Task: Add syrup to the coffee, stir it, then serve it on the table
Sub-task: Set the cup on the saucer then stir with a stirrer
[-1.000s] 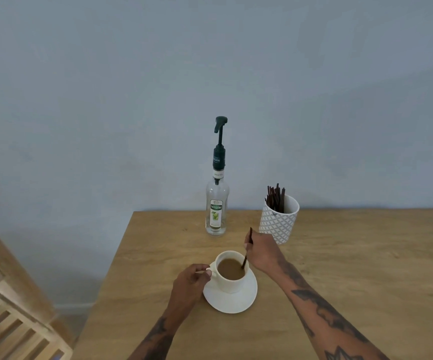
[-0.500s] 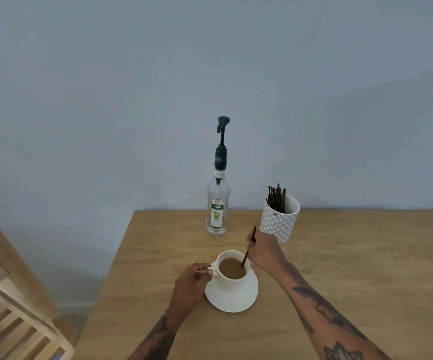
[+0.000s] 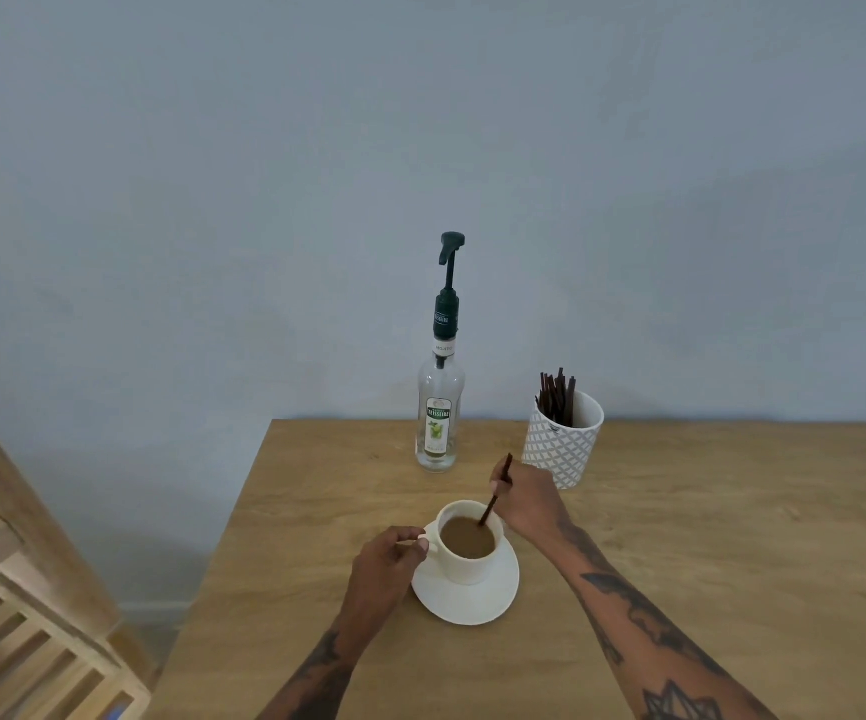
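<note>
Two hands at the coffee cup

On the wooden table point(image 3: 706, 553), a white cup point(image 3: 467, 550) of milky coffee stands on its saucer point(image 3: 464, 600). The left hand point(image 3: 386, 561) pinches the cup's handle. The right hand point(image 3: 527, 498) pinches a dark stir stick point(image 3: 493, 493), its lower end dipped in the coffee. Behind stand the syrup bottle point(image 3: 440, 407) and a patterned pot of sticks point(image 3: 563, 439).

The stirrer point(image 3: 495, 492) in the right hand point(image 3: 524, 498) has tilted further right inside the cup point(image 3: 467, 558).
</note>
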